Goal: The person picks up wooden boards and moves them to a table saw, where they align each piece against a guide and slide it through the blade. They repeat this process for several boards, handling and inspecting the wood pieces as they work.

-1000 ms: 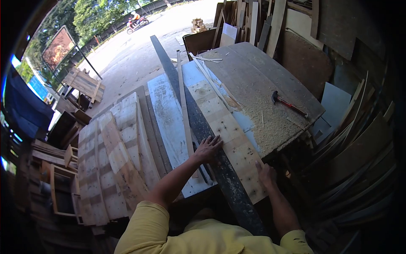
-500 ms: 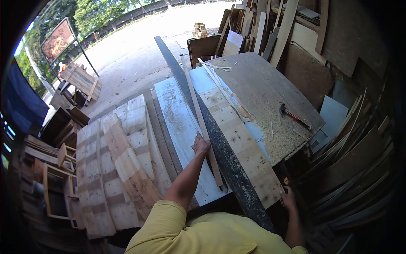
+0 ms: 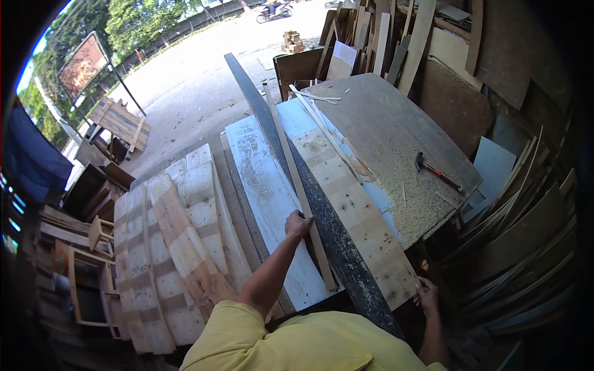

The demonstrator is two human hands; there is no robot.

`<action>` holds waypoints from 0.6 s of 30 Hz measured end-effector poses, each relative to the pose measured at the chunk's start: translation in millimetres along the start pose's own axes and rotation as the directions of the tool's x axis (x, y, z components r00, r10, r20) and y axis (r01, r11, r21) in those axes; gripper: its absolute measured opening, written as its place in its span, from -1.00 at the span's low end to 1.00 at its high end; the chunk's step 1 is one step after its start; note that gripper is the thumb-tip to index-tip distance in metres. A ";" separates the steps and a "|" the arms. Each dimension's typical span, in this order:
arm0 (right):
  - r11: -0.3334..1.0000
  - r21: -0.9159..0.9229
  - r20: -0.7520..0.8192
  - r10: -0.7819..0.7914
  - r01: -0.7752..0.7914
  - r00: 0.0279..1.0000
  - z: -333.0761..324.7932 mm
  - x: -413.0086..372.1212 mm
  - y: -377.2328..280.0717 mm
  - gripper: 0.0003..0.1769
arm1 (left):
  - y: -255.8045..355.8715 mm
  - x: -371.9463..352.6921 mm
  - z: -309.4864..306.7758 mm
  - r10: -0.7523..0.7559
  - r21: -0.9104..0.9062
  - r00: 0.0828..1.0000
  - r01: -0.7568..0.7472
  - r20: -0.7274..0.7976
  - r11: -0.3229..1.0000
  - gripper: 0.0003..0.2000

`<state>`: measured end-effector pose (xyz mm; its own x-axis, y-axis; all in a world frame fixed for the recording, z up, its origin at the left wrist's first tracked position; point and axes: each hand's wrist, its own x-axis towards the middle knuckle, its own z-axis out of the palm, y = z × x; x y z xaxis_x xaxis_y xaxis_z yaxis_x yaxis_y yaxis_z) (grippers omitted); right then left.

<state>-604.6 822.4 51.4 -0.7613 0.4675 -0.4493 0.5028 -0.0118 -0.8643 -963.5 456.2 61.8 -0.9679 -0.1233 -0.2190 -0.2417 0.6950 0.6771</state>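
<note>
My left hand (image 3: 298,225) is closed on a narrow wooden strip (image 3: 317,247), which lies lengthwise beside a long black-speckled beam (image 3: 346,260). Under that hand is a whitish, scuffed board (image 3: 263,179). At the near right corner of a pale, nail-marked plank (image 3: 356,213), my right hand (image 3: 427,295) grips the edge with bent fingers; its thumb is hard to make out. The plank lies along the right side of the beam.
A red-handled hammer (image 3: 438,172) lies near sawdust (image 3: 411,210) on the brown worktop (image 3: 383,123). Thin offcuts (image 3: 322,120) rest by the plank. Joined boards (image 3: 179,247) fill the left side; leaning sheets and scrap wood (image 3: 520,247) crowd the right.
My left hand and the strip have come slightly nearer my body. My right hand's fingers have shifted at the plank's corner. A motorcycle has appeared on the road beyond.
</note>
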 end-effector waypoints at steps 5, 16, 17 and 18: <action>1.000 -0.006 0.021 0.026 -0.026 0.999 10.1 16.9 -10.2 -0.58 | 0.9 21.5 -12.1 0.021 -0.278 0.938 0.081 0.346 0.957 -0.70; 0.999 -0.001 0.028 0.032 -0.032 0.999 40.1 52.3 -29.9 -0.57 | 16.0 -20.9 -32.5 -0.085 0.261 0.864 -0.055 0.496 0.964 -0.56; 0.999 0.009 0.028 0.031 -0.031 0.999 43.1 55.5 -31.5 -0.57 | 8.0 -18.9 -25.8 0.048 0.458 0.941 -0.207 0.335 0.865 -0.51; 0.999 0.021 0.029 0.030 -0.030 0.999 46.4 58.6 -33.4 -0.57 | 11.8 -18.9 -25.9 0.048 0.460 0.939 -0.210 0.340 0.863 -0.51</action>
<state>-685.0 809.2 43.4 -0.7576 0.4410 -0.4812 0.5171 -0.0443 -0.8548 -949.9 448.3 92.1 -0.8975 0.1582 -0.4117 0.0267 0.9513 0.3072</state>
